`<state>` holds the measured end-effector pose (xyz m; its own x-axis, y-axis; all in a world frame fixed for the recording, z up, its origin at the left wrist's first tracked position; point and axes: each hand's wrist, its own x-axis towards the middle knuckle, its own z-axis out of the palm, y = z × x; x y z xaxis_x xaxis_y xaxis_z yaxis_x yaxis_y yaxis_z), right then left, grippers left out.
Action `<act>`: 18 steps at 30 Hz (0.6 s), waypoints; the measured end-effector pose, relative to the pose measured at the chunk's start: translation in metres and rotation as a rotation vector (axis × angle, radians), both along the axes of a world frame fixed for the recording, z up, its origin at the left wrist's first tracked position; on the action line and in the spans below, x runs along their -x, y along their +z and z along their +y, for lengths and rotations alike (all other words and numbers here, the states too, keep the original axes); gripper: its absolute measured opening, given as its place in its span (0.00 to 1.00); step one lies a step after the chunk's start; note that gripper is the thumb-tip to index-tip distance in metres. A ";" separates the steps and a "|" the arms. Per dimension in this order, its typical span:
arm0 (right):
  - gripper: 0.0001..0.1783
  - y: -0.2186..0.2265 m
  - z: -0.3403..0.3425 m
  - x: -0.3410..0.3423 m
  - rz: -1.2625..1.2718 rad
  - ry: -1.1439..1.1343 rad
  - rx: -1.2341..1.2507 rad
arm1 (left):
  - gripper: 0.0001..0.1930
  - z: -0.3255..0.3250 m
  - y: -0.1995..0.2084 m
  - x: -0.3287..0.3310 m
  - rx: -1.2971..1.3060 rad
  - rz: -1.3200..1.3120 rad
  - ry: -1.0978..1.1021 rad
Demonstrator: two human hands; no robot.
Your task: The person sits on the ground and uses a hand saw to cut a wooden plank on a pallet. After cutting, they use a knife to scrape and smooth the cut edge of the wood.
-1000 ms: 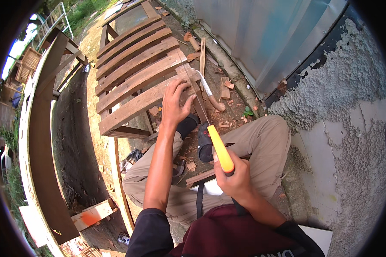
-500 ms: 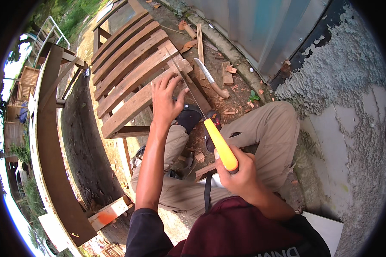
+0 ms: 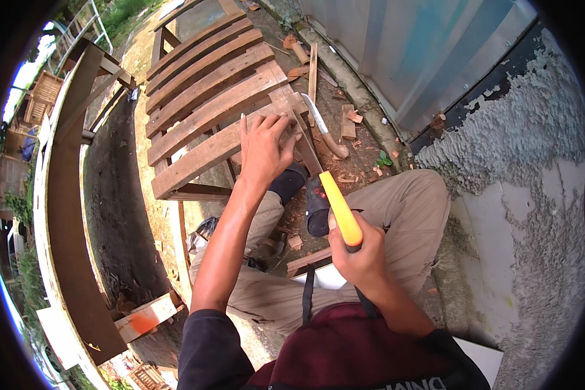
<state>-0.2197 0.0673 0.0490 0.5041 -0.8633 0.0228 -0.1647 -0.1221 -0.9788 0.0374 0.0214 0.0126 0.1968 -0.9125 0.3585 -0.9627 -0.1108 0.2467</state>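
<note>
My right hand is closed round the yellow and black handle of a handsaw. Its narrow blade points away from me and lies along the right end of a slatted wooden bench. My left hand bends its fingers over the nearest wooden slat, close to the blade, with the thumb on the side nearer the saw. Part of that slat's end is hidden under the hand. Just beyond the saw, a large knife with a wooden handle and pale blade lies on the ground.
Wood offcuts and chips litter the ground on the right, beside a metal sheet wall and a rough cement wall. On the left stands a long wooden frame. My bent legs flank the work.
The saw and my right hand have moved slightly towards me and down. My left fingers have drawn closer together on the slat. The whole view has shifted a little.
</note>
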 end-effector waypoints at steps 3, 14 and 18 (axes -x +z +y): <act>0.03 0.012 0.030 0.031 0.017 -0.020 0.094 | 0.18 -0.004 0.001 0.000 0.003 0.031 -0.025; 0.06 0.005 -0.026 -0.012 -0.037 -0.020 -0.057 | 0.18 -0.005 -0.004 -0.006 0.007 0.004 -0.057; 0.06 0.005 0.008 0.022 0.011 0.008 0.029 | 0.18 -0.001 -0.004 -0.004 0.040 0.036 -0.042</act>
